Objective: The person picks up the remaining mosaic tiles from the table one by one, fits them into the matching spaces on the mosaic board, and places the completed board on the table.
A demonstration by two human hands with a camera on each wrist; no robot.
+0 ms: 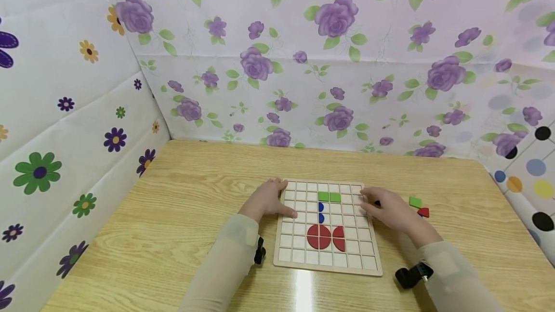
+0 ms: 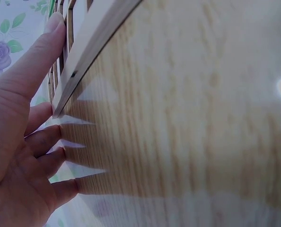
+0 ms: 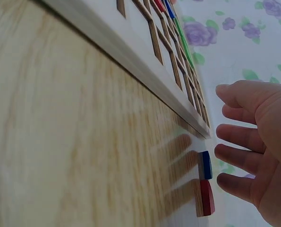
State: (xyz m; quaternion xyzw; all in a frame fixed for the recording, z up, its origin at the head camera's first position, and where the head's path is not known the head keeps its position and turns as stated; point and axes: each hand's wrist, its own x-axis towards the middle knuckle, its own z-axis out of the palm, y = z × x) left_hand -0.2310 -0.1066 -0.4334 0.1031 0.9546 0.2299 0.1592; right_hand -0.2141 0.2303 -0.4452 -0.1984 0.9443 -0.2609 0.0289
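A light wooden grid board [image 1: 327,269] lies flat on the table. Red quarter-round pieces [image 1: 313,242] form a full circle on it, with two more red quarters [image 1: 339,245] to their right. Above them sit two small blue pieces [image 1: 321,207] and two green squares [image 1: 335,197]. My left hand [image 1: 265,199] is at the board's far left corner, its thumb [image 2: 46,49] over the grid and its other fingers spread by the edge. Along the right edge, my right hand [image 1: 392,213] has loosely extended fingers, with nothing between them in the right wrist view.
Just right of my right hand lie a loose green square [image 1: 415,201] and a red piece [image 1: 424,212]. A blue piece [image 3: 205,164] beside the red one shows in the right wrist view. Flowered sheets [image 1: 286,85] stand behind the wooden table [image 1: 195,182] and along its left side.
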